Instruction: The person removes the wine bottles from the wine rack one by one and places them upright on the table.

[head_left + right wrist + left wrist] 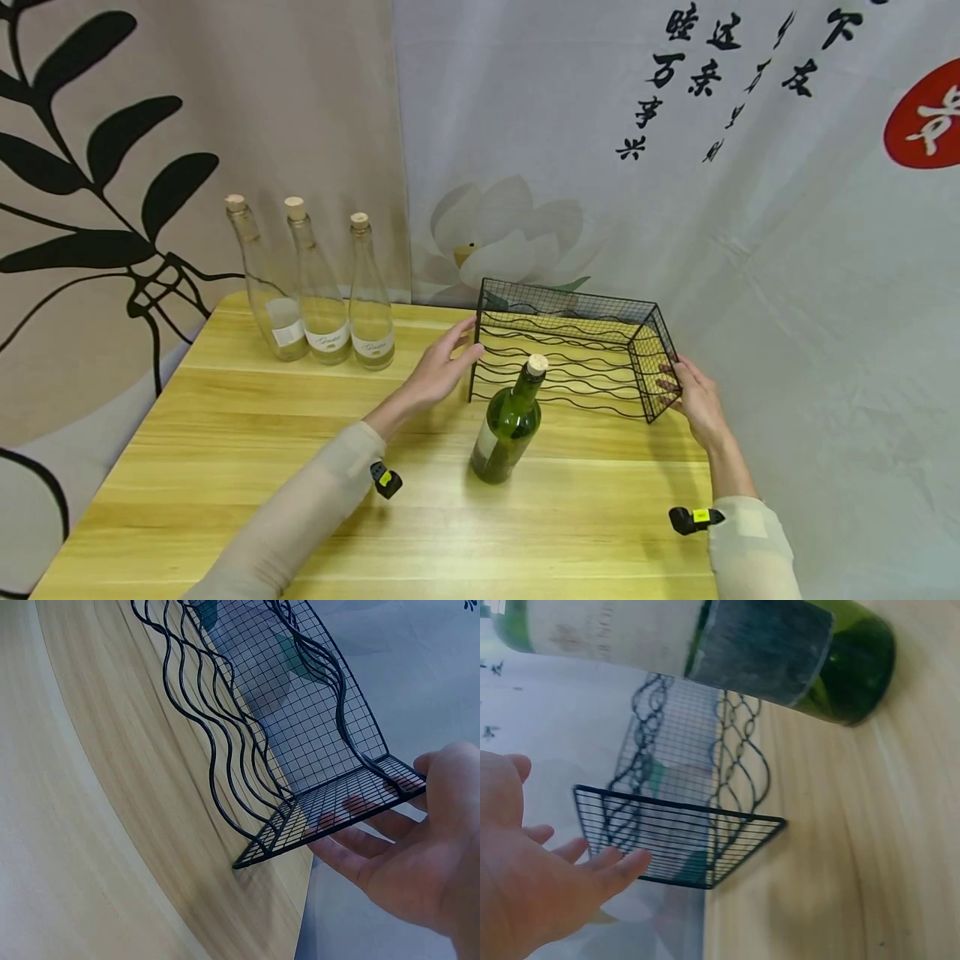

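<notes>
A black wire wine rack with wavy rods and mesh sides stands toward the back of the table. At its left end is my left hand, fingers extended beside the mesh panel; contact is hard to tell. My right hand lies against the outside of the right end panel, its fingers spread and partly seen through the mesh. In front of the rack a green wine bottle stands upright with a cork in its neck. The left wrist view shows this bottle close up, with a pale and dark label.
Three clear, corked bottles with white labels stand in a row at the back left of the wooden table. Behind the table hangs a printed cloth with a lotus, leaves and black characters.
</notes>
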Tool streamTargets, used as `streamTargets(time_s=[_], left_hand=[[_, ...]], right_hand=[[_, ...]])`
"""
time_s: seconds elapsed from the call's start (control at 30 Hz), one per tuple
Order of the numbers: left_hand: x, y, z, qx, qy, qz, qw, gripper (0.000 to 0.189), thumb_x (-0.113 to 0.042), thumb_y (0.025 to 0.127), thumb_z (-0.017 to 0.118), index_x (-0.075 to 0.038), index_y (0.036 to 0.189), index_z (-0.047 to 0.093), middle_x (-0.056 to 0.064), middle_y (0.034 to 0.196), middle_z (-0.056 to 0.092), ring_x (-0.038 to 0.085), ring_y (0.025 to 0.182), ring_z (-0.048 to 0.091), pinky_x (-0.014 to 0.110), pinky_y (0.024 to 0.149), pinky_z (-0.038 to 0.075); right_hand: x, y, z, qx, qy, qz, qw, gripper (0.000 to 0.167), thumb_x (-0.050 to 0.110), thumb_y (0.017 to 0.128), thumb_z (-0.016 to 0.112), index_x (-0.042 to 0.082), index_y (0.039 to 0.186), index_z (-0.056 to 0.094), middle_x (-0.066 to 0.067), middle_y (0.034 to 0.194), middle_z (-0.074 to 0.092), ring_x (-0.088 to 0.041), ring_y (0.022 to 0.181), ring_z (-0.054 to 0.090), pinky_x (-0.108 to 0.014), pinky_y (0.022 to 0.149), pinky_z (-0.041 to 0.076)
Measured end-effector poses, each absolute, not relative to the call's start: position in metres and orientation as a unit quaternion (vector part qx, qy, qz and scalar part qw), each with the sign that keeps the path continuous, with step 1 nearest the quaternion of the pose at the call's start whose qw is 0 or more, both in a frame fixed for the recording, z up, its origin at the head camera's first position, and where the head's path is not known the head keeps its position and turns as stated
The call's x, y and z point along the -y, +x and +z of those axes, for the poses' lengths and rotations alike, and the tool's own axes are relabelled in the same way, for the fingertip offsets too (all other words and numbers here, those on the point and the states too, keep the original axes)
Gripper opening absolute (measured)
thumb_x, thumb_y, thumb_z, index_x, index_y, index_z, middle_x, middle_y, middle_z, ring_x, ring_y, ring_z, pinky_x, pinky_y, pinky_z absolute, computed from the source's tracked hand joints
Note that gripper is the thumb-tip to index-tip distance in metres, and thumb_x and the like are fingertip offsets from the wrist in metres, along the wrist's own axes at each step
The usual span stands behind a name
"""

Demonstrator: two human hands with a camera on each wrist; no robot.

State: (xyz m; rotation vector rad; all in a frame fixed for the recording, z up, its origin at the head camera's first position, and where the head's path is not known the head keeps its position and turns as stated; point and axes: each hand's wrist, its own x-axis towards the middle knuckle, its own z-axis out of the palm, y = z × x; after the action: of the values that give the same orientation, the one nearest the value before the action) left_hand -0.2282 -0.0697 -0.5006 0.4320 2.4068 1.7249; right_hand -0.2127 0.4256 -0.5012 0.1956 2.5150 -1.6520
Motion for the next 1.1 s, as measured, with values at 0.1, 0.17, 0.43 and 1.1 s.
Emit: streamTargets(time_s=[0.1, 0.17, 0.43, 1.1], left_hand=[[0.072, -0.223, -0.491, -0.798, 0.152, 0.580, 0.065, 0.071, -0.064, 0.116, 0.052, -0.038, 0.179, 0.031, -0.005, 0.187, 0.032, 0.035, 0.171, 0.040, 0.071, 0.137, 0.035], [0.072, -0.220, -0.485, -0.792, 0.164, 0.585, 0.058, 0.068, -0.055, 0.118, 0.054, -0.036, 0.179, 0.032, -0.003, 0.187, 0.033, 0.037, 0.170, 0.040, 0.072, 0.136, 0.035], [0.072, -0.202, -0.462, -0.767, 0.224, 0.600, 0.045, 0.068, -0.037, 0.117, 0.060, -0.027, 0.179, 0.034, 0.002, 0.185, 0.037, 0.037, 0.170, 0.040, 0.062, 0.137, 0.041], [0.061, -0.165, -0.429, -0.710, 0.347, 0.609, 0.059, 0.081, -0.038, 0.109, 0.071, -0.022, 0.179, 0.033, 0.003, 0.180, 0.047, 0.033, 0.165, 0.049, 0.058, 0.134, 0.045]], right_hand=[[-0.425, -0.214, -0.502, -0.833, 0.072, -0.544, 0.066, 0.075, 0.054, 0.123, 0.024, 0.012, 0.183, 0.010, -0.026, 0.189, 0.013, -0.019, 0.144, 0.063, -0.054, 0.126, 0.056], [-0.425, -0.214, -0.503, -0.834, 0.076, -0.542, 0.067, 0.075, 0.055, 0.123, 0.023, 0.013, 0.183, 0.009, -0.026, 0.189, 0.012, -0.030, 0.152, 0.058, -0.059, 0.129, 0.052], [-0.424, -0.214, -0.503, -0.832, 0.071, -0.546, 0.070, 0.074, 0.053, 0.123, 0.023, 0.011, 0.183, 0.010, -0.028, 0.187, 0.020, -0.046, 0.160, 0.049, -0.042, 0.119, 0.062], [-0.423, -0.215, -0.500, -0.832, 0.084, -0.543, 0.079, 0.072, 0.052, 0.124, 0.021, 0.015, 0.184, 0.007, -0.028, 0.187, 0.019, -0.041, 0.157, 0.050, -0.035, 0.114, 0.064]])
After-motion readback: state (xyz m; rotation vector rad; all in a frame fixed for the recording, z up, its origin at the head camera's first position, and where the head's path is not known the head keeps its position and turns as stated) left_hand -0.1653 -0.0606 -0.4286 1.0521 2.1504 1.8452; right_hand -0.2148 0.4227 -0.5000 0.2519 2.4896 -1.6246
